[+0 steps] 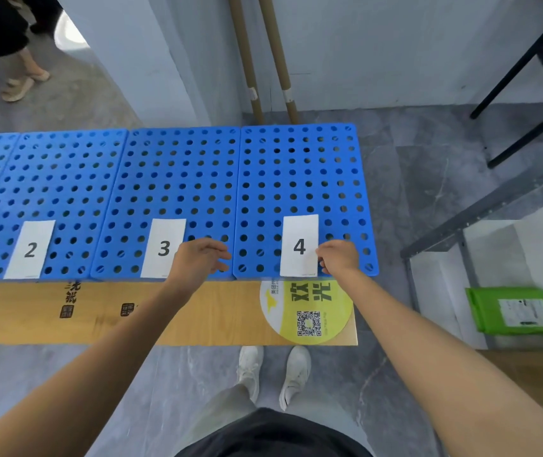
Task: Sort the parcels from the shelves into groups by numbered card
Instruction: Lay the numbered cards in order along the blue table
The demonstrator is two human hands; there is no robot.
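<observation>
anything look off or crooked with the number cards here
Nothing stands out. Card 2, card 3 and card 4 each lie flat at the front of a separate blue panel, none torn or folded. The right hand rests at card 4's edge.

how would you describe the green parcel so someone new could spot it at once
Start at the row of blue perforated panels, then look right to the grey metal rack. On its low white shelf lies the green parcel, the only green thing there, with a white label on top.

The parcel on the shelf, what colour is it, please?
Green parcel, white label; head view.
</observation>
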